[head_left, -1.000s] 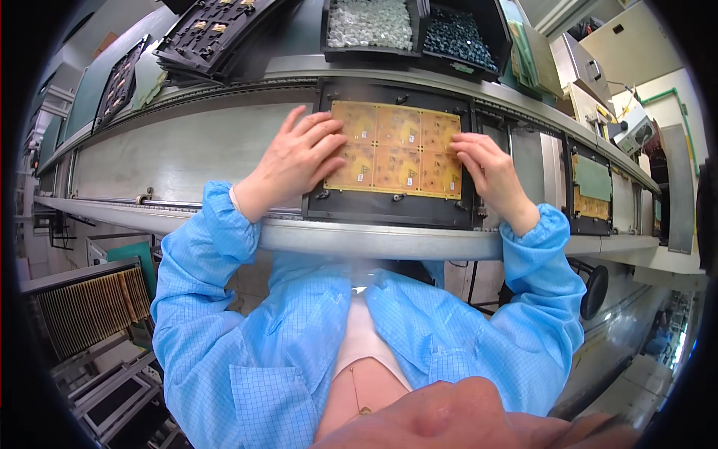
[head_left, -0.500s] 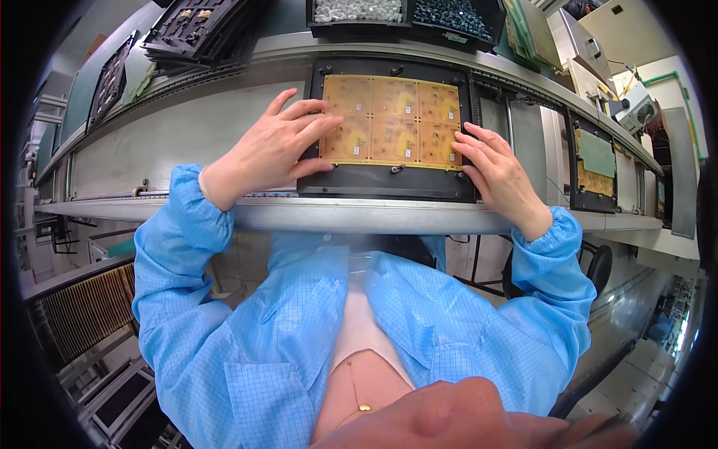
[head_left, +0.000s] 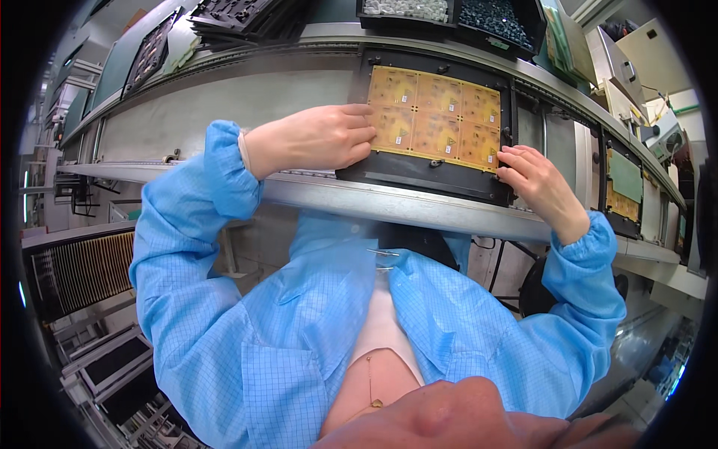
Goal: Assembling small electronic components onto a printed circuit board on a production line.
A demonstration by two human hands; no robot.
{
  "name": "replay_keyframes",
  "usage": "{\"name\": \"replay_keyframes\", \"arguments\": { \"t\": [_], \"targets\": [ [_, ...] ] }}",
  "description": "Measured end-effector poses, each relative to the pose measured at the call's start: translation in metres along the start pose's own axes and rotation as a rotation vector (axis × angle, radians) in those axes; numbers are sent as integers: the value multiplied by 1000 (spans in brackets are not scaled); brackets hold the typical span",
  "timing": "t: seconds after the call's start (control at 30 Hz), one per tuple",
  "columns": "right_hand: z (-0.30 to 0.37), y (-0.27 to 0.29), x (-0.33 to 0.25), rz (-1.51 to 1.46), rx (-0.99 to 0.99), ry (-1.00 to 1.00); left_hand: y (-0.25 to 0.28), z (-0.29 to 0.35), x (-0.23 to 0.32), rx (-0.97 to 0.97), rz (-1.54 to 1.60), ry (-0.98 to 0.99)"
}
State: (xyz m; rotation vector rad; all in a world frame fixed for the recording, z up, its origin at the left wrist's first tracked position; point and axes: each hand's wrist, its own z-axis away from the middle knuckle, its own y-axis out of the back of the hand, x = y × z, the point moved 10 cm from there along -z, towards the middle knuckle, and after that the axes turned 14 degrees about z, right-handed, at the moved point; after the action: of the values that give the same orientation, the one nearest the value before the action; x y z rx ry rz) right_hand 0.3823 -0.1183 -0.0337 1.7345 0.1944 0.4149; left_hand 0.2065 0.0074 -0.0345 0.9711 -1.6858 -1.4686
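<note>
A yellow circuit board panel (head_left: 434, 120), split into several sections with small white labels, lies in a black carrier frame (head_left: 426, 173) on the line in front of me. At the panel's left edge my left hand (head_left: 321, 138) has its fingers bent and drawn together; its thumb is hidden. My right hand (head_left: 540, 182) has its fingers closed at the lower right corner of the panel, fingertips on the edge. Small black clips stand around the panel on the carrier.
Behind the carrier are a bin of white parts (head_left: 407, 10) and a bin of dark blue parts (head_left: 499, 22). Black trays (head_left: 243, 21) are stacked at the far left. Another carrier with a green sheet (head_left: 625, 176) is on the right. A metal rail (head_left: 404, 206) runs along the front.
The view has shifted, so the bench appears further right. My left fingers have gone from spread to bunched at the panel's left edge. The right fingers have shifted down to its lower right corner.
</note>
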Motion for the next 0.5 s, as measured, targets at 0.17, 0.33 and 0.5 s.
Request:
{"name": "replay_keyframes", "arguments": {
  "t": [0.17, 0.33, 0.5],
  "targets": [
    [-13, -3, -8, 92, -103, 177, -3, -2, 4, -37, -22, -224],
    [-13, -12, -17, 225, -152, 332, -9, -4, 9, -239, -15, -328],
    [-23, -6, -20, 270, -100, 420, -16, -29, -4, -335, -21, -102]
  ]
}}
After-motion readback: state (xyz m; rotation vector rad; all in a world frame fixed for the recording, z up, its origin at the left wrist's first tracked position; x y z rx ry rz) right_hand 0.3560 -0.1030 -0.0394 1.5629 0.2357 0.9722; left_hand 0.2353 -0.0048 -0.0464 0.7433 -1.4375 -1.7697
